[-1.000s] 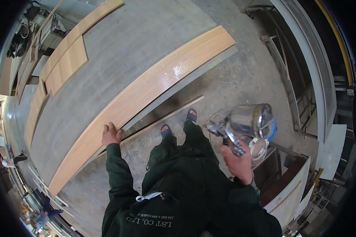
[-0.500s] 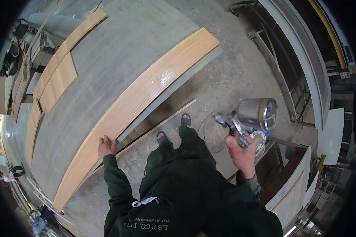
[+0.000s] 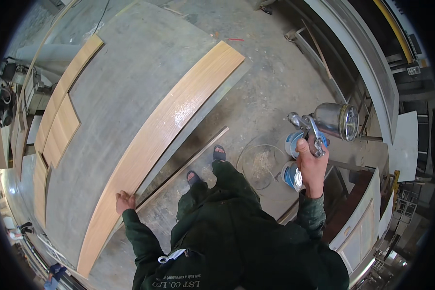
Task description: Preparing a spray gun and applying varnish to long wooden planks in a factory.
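A long pale wooden board [image 3: 159, 130] lies along the near edge of a grey table [image 3: 145, 63], with a shiny wet-looking patch on its upper half. At the board's near edge my left hand [image 3: 125, 202] is closed, its curled fingers on the wood. My right hand [image 3: 312, 166] is wrapped round the handle of a metal spray gun [image 3: 310, 130]. The gun's cup [image 3: 338, 122] points out to the right. Gun and right hand are held away from the board, above the floor and the blue-and-white buckets [image 3: 290, 175].
Joined wooden pieces [image 3: 65, 130] lie on the table's left side. A thin hose [image 3: 240, 162] loops on the floor near my feet. Metal racking [image 3: 324, 67] and a grey panel stand at the right, with a framed panel [image 3: 360, 232] at lower right.
The spray gun and my right hand have moved right and slightly up in the picture. My view has shifted, and the left hand stays at the board's edge.
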A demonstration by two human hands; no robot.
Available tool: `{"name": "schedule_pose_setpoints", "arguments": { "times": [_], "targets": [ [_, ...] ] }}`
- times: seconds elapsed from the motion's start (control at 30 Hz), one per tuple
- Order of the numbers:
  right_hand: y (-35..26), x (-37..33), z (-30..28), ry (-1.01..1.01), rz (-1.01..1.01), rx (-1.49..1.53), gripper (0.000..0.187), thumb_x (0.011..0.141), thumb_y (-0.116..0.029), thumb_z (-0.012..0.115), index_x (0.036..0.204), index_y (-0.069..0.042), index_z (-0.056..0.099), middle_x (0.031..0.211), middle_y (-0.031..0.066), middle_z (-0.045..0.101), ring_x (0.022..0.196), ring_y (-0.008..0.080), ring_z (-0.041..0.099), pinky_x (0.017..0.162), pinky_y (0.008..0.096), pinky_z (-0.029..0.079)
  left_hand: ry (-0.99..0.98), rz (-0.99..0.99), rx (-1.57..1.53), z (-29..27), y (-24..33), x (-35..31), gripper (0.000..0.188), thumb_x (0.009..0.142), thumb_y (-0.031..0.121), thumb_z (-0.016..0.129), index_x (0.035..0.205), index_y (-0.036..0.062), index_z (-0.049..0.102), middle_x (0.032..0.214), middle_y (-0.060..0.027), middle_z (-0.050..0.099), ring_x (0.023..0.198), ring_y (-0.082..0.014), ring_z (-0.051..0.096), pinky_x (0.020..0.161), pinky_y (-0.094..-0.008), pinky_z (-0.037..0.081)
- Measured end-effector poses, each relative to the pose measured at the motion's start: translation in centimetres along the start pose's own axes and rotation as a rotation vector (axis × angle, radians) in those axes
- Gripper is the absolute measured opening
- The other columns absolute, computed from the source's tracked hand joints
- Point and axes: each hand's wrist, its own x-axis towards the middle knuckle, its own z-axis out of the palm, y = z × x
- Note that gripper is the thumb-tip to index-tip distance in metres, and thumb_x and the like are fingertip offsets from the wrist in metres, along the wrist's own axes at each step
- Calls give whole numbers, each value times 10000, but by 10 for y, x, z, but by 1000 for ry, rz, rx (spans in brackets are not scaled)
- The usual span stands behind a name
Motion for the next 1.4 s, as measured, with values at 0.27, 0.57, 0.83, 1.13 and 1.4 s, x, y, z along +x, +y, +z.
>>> {"name": "schedule_pose_setpoints", "arguments": {
  "times": [0.27, 0.57, 0.83, 1.13, 1.4],
  "targets": [
    [8, 24, -11, 147, -138, -97, 375, 992, -339, 786, 809, -61, 613, 615, -64, 482, 497, 38, 410, 461, 243, 277, -49, -53, 47, -2, 4, 1, 415, 814, 356, 786, 1070, 92, 593, 1165, -142, 620, 1014, -415, 698, 829, -538, 567],
    [-3, -57, 10, 45, -149, -230, 378, 988, -309, 788, 847, -42, 560, 739, -57, 468, 708, 68, 391, 627, 268, 376, -31, -3, 51, -4, -3, -4, 447, 834, 382, 762, 1148, 100, 614, 1205, -154, 622, 1030, -410, 702, 829, -530, 572],
    [-17, -159, 45, -254, 36, -96, 357, 952, -310, 837, 910, -64, 582, 678, -90, 455, 591, 22, 405, 512, 231, 319, -18, 67, 22, -6, -10, -8, 576, 816, 501, 737, 1255, 141, 636, 1210, -135, 649, 990, -380, 716, 759, -522, 568],
    [-23, -207, 77, -733, 143, -217, 457, 917, -143, 852, 1333, -33, 696, 877, -66, 592, 811, 41, 500, 756, 226, 453, 36, 88, 54, 8, -28, -5, 687, 853, 543, 696, 1436, 196, 583, 1314, -99, 630, 1031, -361, 726, 787, -505, 578],
    [-7, -171, 55, -467, 132, -224, 286, 937, -186, 846, 1098, -13, 683, 787, -89, 514, 749, 34, 448, 664, 222, 399, -25, 24, 56, 3, -24, -6, 754, 841, 540, 705, 1511, 227, 561, 1517, -96, 574, 1121, -345, 719, 863, -491, 583]
  ]
}}
